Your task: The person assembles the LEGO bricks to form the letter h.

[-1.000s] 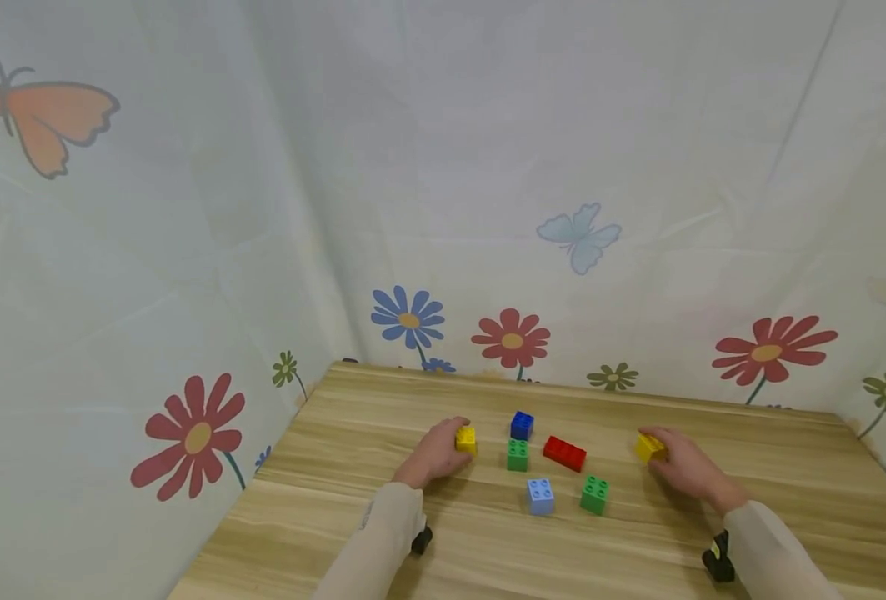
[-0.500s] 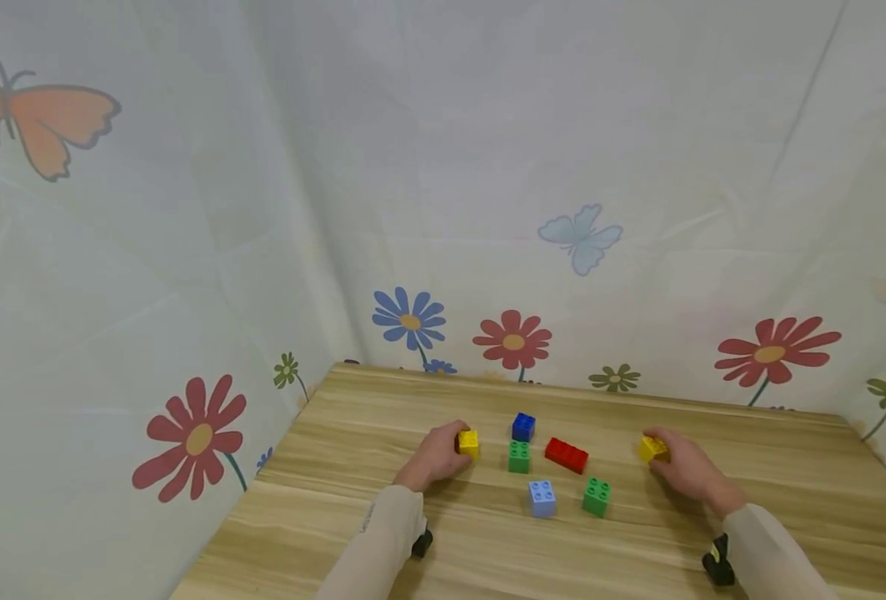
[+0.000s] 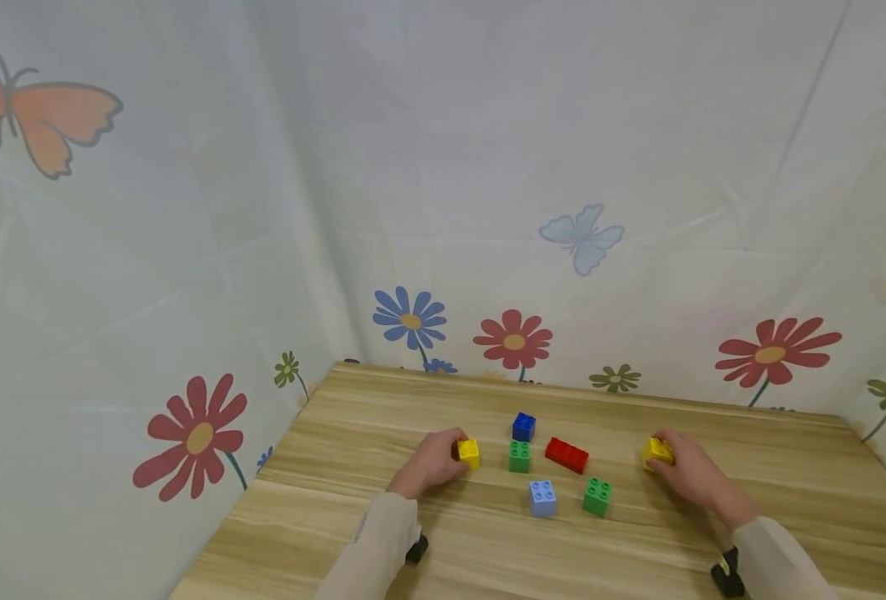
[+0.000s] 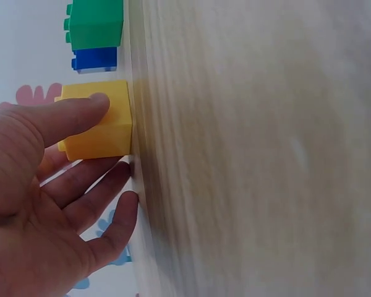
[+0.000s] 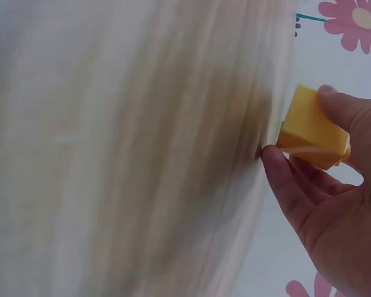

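My left hand (image 3: pixel 437 461) pinches a yellow brick (image 3: pixel 468 452) on the left of the group in the head view. The left wrist view shows the thumb on one face of that yellow brick (image 4: pixel 99 133), its base at the table surface. On the right, my right hand (image 3: pixel 690 472) grips another yellow brick (image 3: pixel 658 451). In the right wrist view this yellow brick (image 5: pixel 315 130) sits tilted between thumb and fingers, with a fingertip at the table surface.
Between the hands lie a dark blue brick (image 3: pixel 523 427), a green brick (image 3: pixel 519 457), a long red brick (image 3: pixel 566 455), a light blue brick (image 3: pixel 543 498) and a second green brick (image 3: pixel 596 497). Behind the wooden table (image 3: pixel 382 400) hangs a flowered curtain (image 3: pixel 443 167).
The left hand and its yellow brick have shifted slightly toward the table's front. The yellow brick at the right hand has turned and moved slightly right. The other bricks have stayed in place.
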`<action>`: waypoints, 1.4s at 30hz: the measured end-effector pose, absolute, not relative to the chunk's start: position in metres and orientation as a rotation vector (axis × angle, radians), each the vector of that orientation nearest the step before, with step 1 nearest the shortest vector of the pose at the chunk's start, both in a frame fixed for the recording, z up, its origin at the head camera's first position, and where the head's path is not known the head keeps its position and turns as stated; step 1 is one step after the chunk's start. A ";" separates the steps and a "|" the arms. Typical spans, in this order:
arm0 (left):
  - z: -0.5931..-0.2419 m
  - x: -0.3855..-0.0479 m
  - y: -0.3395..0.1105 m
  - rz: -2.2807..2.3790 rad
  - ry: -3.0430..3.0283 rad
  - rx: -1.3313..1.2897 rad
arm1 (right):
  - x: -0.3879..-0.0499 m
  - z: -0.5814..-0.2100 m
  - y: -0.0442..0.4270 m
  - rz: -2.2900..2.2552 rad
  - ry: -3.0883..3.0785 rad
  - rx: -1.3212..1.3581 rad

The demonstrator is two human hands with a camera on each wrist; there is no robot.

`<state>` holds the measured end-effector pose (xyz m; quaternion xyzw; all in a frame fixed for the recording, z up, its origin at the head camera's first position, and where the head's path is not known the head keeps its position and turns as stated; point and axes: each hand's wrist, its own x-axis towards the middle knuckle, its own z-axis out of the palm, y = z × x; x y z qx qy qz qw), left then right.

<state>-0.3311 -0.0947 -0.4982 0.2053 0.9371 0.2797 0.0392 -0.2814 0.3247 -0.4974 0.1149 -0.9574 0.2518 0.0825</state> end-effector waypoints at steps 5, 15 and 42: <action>-0.497 -0.325 -0.097 0.809 2.886 0.733 | -0.275 -0.495 0.324 0.778 -2.825 0.354; -0.495 -0.305 -0.098 0.691 2.864 0.789 | -0.252 -0.478 0.306 0.779 -2.733 0.514; -0.491 -0.269 -0.095 0.796 2.609 0.973 | -0.194 -0.446 0.223 0.937 -2.938 0.694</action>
